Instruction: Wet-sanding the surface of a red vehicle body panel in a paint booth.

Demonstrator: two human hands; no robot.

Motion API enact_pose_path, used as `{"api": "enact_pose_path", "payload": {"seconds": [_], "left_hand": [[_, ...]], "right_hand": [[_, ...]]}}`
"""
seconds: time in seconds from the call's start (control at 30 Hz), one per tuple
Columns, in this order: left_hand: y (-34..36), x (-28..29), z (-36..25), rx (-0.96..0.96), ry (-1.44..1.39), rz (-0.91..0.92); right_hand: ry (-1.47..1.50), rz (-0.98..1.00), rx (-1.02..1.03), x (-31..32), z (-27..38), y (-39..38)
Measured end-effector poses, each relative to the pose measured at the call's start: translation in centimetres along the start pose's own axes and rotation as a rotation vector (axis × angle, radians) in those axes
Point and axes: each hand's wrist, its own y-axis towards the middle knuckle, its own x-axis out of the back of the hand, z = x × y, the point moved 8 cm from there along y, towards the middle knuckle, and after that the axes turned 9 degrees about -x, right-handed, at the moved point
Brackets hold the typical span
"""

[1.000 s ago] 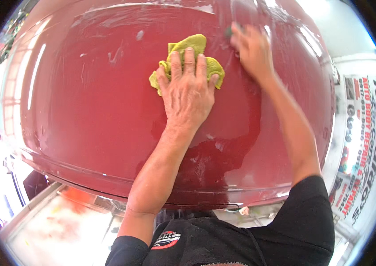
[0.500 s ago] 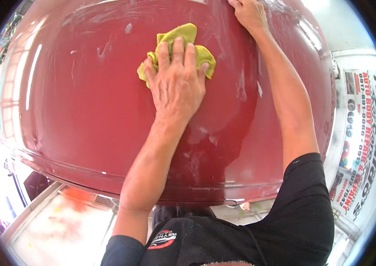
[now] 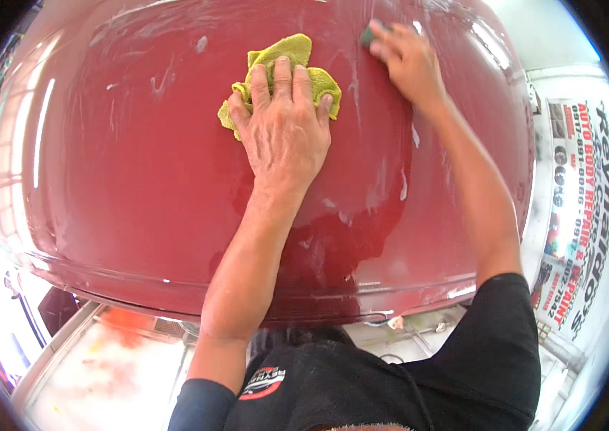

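Observation:
A large glossy red car body panel (image 3: pixel 139 187) fills most of the view, wet in places and marked with whitish streaks. My left hand (image 3: pixel 284 129) presses a crumpled yellow-green cloth (image 3: pixel 280 52) onto it near the upper middle, fingers spread over the folds. Farther right and near the top, my right hand (image 3: pixel 408 63) grips a small dark green pad (image 3: pixel 369 34) against the surface. Part of the pad is hidden under the fingers.
The panel's near edge (image 3: pixel 175 305) curves just in front of my body. To the right hangs a printed banner (image 3: pixel 570 208) on a pale wall. At lower left lies a whitish surface stained orange-red (image 3: pixel 103 366).
My right hand has come nearer with the pad, which now shows at the top of the panel. The left hand and cloth stay almost in place as the view shifts slightly.

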Motion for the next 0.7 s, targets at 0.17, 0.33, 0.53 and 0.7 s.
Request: {"api": "enact_pose_path", "payload": {"seconds": [0.17, 0.33, 0.53, 0.7], "left_hand": [[0.2, 0.2, 0.1, -0.032, 0.032, -0.047], [-0.2, -0.6, 1.5, -0.028, 0.05, -0.036], [0.2, -0.7, 1.1, 0.0, 0.034, -0.004], [-0.2, 0.6, 1.3, 0.012, 0.031, 0.014]], "right_hand": [[0.014, -0.067, -0.185, -2.9, -2.7, 6.9], [-0.028, -0.013, -0.167, 2.1, 5.7, -7.5], [0.113, 0.172, -0.201, 8.0, 8.5, -16.9], [0.086, 0.074, -0.388, -1.0, -5.2, 0.5]]}}
